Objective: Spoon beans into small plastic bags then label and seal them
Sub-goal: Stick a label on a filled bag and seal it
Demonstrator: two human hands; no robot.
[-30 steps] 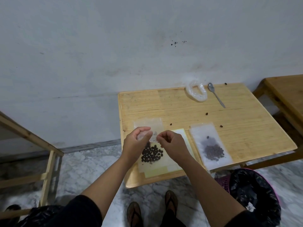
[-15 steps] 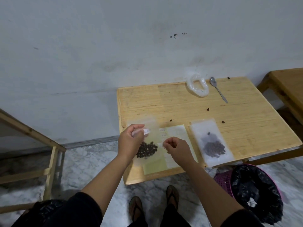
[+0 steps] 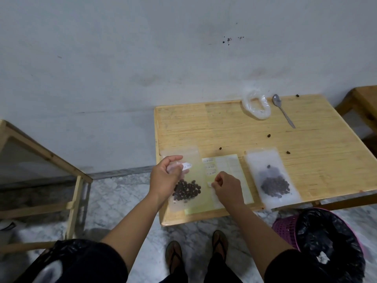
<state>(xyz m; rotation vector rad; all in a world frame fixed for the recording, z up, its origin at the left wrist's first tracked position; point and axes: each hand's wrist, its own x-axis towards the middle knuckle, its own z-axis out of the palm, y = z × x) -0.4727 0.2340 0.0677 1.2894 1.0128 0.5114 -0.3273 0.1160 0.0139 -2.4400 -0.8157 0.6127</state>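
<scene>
My left hand [image 3: 165, 177] pinches the upper part of a small clear bag of dark beans [image 3: 186, 189], which lies at the near left of the wooden table [image 3: 234, 127]. A white written label [image 3: 186, 166] shows on the bag beside my fingertips. My right hand [image 3: 227, 189] rests on the pale yellow label sheet [image 3: 226, 166], thumb and finger closed on a small white label piece [image 3: 209, 184]. A second bag of beans [image 3: 273, 181] lies flat to the right. A metal spoon [image 3: 283, 111] lies at the far side.
A crumpled clear plastic bag [image 3: 257, 106] sits next to the spoon. Loose beans [image 3: 268, 136] are scattered on the table. A purple bin with a black liner [image 3: 326, 248] stands at the near right. Wooden frames flank the table on both sides.
My right hand left the top of the bag and dropped onto the label sheet. My left hand keeps hold of the bag, and the white label now shows by its fingers.
</scene>
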